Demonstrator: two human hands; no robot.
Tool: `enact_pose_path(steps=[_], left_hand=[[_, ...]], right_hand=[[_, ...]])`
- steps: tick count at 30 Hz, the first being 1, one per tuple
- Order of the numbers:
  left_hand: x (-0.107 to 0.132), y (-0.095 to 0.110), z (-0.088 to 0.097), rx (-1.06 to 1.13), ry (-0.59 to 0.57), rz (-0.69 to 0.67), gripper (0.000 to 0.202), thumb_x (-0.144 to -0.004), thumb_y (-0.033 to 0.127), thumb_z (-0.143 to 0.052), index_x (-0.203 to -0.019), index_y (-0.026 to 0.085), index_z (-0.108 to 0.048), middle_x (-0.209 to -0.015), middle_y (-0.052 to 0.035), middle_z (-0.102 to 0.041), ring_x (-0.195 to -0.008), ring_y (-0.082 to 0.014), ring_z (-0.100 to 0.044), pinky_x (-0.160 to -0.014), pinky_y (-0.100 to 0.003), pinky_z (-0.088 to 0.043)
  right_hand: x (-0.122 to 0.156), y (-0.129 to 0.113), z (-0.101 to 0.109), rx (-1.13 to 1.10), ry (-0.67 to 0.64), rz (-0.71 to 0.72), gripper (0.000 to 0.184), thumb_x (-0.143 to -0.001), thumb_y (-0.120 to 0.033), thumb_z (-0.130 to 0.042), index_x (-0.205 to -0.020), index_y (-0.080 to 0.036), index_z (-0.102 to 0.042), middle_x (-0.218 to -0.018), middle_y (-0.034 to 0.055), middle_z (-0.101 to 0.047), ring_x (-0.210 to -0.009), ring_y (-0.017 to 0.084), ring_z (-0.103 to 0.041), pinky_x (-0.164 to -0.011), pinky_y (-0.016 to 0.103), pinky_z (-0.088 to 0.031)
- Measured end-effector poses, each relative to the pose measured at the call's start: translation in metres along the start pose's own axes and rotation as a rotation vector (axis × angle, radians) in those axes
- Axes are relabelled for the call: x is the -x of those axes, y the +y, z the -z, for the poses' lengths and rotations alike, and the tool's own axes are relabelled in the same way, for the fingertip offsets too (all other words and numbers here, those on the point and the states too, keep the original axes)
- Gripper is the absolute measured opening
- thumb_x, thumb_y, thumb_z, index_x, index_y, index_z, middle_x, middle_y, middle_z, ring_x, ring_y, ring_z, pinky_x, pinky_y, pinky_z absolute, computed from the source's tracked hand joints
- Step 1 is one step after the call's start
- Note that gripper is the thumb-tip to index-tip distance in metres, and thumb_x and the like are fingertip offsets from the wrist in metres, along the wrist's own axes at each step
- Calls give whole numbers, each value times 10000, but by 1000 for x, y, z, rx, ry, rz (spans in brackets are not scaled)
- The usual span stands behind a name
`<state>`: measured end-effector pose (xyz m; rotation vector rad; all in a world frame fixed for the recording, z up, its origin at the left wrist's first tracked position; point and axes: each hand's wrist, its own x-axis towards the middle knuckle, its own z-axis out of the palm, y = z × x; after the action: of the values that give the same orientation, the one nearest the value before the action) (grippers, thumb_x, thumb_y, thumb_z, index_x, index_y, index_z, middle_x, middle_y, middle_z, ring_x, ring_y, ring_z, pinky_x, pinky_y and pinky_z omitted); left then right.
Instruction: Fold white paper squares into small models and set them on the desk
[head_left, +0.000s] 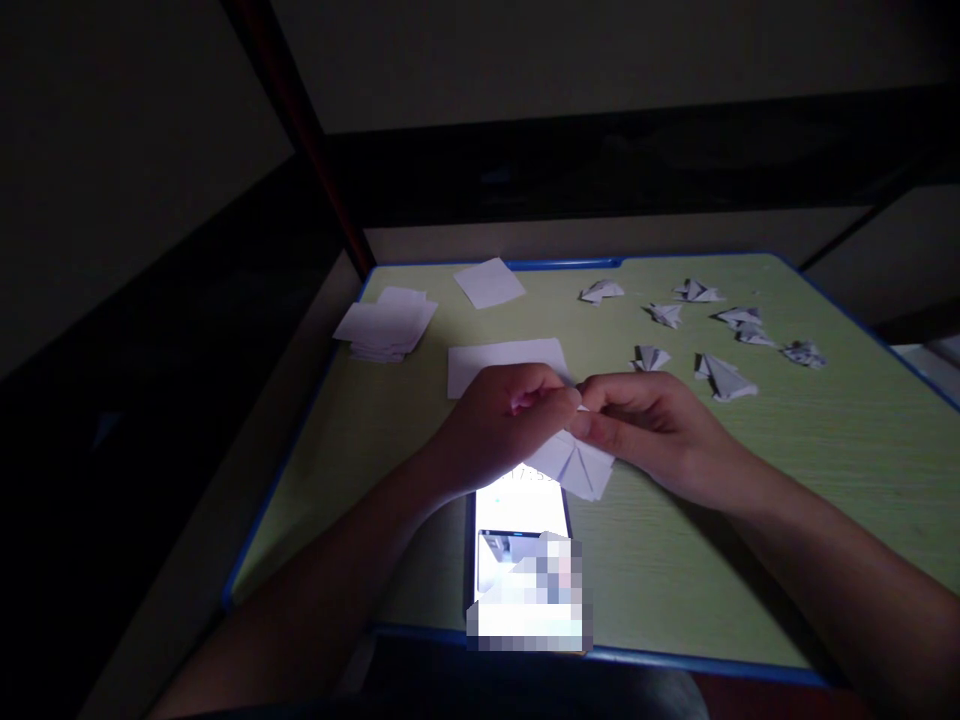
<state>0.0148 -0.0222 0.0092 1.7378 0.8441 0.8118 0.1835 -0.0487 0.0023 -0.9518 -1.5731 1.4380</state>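
Between both hands is a partly folded white paper point(581, 468) with creases fanning across its lower flap. My left hand point(517, 415) is closed, thumb and fingers pinching the paper's upper edge. From the other side my right hand point(652, 425) pinches the same edge, its thumb almost touching the left thumb. The fingers cover the top of the paper. Directly below lies a lit phone point(521, 510), its screen partly hidden by the paper and the left hand. Behind my left hand a flat white sheet point(506, 362) rests on the table.
On the green, blue-edged table point(337, 500), a stack of white paper point(386, 325) sits at the far left. A single square sheet point(490, 283) lies near the back edge. Several folded paper figures point(724, 377) are scattered at the right. The room is dark.
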Motion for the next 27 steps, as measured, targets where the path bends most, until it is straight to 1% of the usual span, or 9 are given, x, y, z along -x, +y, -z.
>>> enact_pose_path(steps=[6, 9, 11, 15, 18, 20, 22, 25, 27], left_hand=[[0, -1, -1, 101, 41, -13, 284, -820, 268, -489, -561, 170, -425, -476, 63, -386, -428, -53, -362, -408, -190, -270], [0, -1, -1, 123, 48, -23, 277, -836, 271, -495, -584, 169, -443, -486, 64, -403, -424, -52, -385, -402, -183, -283], [0, -2, -1, 106, 60, -32, 270, -837, 264, -504, -590, 166, -452, -497, 61, -414, -437, -54, -392, -406, -180, -292], [2, -3, -2, -8, 102, -46, 253, -831, 255, -515, -598, 164, -473, -521, 45, -442, -492, -68, -416, -434, -181, -317], [3, -6, -3, 19, 116, -34, 256, -859, 311, -489, -646, 170, -493, -539, 43, -453, -485, -71, -432, -416, -177, -328], [3, -7, -2, 85, 103, -11, 290, -886, 350, -450, -658, 175, -484, -545, 44, -457, -465, -68, -444, -405, -175, -345], [3, -8, -1, 105, 79, -5, 266, -872, 340, -467, -667, 172, -488, -545, 43, -474, -458, -70, -466, -417, -182, -372], [3, -8, 1, 64, 40, -11, 191, -825, 288, -511, -682, 161, -506, -545, 33, -517, -469, -82, -503, -437, -197, -397], [2, -8, 2, 22, 34, -14, 202, -821, 270, -503, -653, 157, -505, -531, 27, -526, -467, -83, -506, -441, -200, -394]], right_hand=[[-1, 2, 3, -56, 34, -22, 224, -812, -341, -672, -676, -166, -638, -579, -24, -575, -500, 70, -491, -442, 200, -350], [-2, 6, 5, -114, 46, -43, 222, -804, -335, -685, -675, -163, -629, -591, -24, -581, -512, 72, -503, -455, 205, -358], [-3, 7, 5, -121, 49, -50, 225, -796, -327, -692, -663, -160, -622, -584, -27, -572, -509, 71, -495, -459, 208, -355], [-5, 5, 3, -73, 56, -56, 228, -752, -303, -729, -626, -158, -605, -550, -38, -549, -487, 66, -460, -444, 208, -330], [-5, 3, 2, -71, 84, -40, 256, -726, -307, -747, -602, -161, -578, -530, -43, -547, -465, 62, -447, -425, 203, -317], [-6, 3, 2, -76, 110, -31, 273, -726, -331, -743, -603, -163, -567, -530, -40, -555, -460, 64, -453, -418, 202, -313], [-7, 3, 2, -69, 152, -26, 282, -711, -350, -752, -611, -163, -567, -539, -39, -557, -470, 68, -460, -425, 203, -316], [-8, 5, 3, -47, 205, -22, 296, -707, -377, -753, -621, -160, -571, -545, -41, -541, -480, 71, -447, -441, 209, -309], [-9, 7, 3, -36, 221, -18, 304, -739, -396, -725, -624, -159, -573, -543, -39, -527, -484, 72, -434, -452, 216, -298]])
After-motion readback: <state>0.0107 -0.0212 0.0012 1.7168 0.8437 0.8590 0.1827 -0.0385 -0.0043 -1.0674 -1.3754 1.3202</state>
